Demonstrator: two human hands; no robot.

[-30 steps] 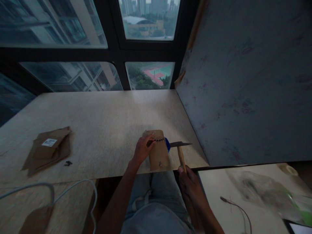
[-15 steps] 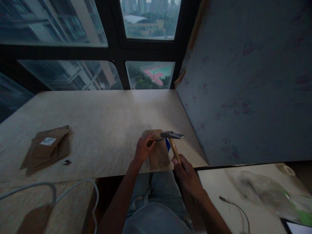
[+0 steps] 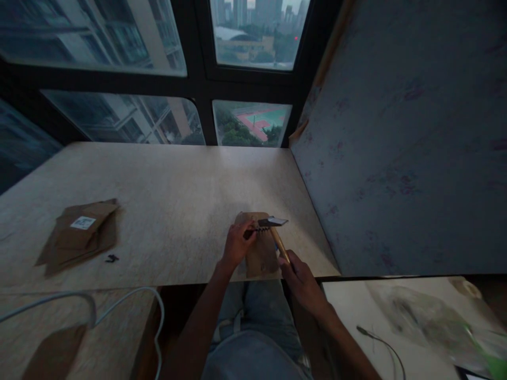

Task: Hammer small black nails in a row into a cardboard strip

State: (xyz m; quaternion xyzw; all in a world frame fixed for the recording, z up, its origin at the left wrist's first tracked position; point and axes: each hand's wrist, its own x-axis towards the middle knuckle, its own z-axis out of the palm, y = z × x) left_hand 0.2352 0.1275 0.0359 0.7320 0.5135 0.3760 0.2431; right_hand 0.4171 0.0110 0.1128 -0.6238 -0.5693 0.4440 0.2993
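My right hand (image 3: 304,279) is wrapped round the wooden handle of a hammer (image 3: 280,245). Its metal head is held above a brown board (image 3: 259,261), close to the fingers of my left hand (image 3: 237,244). With those fingers pinched together, my left hand holds a dark, spiral-shaped metal piece (image 3: 263,229) over the far part of the board. The hammer head partly covers this piece, and I cannot tell whether the two touch. The board lies at the front edge of the pale table (image 3: 170,211).
Brown paper envelopes (image 3: 75,240), the top one labelled, are stacked at the left, beside small dark pieces (image 3: 112,258). A pale cable (image 3: 159,316) loops at the lower left. The patterned wall (image 3: 396,158) bounds the right. A plastic bag (image 3: 423,316) and thin cable (image 3: 382,340) lie lower right.
The hammer head has moved left and lower, closer to my left hand and over the spiral piece. My left hand keeps its pinch. The whole view has shifted slightly.
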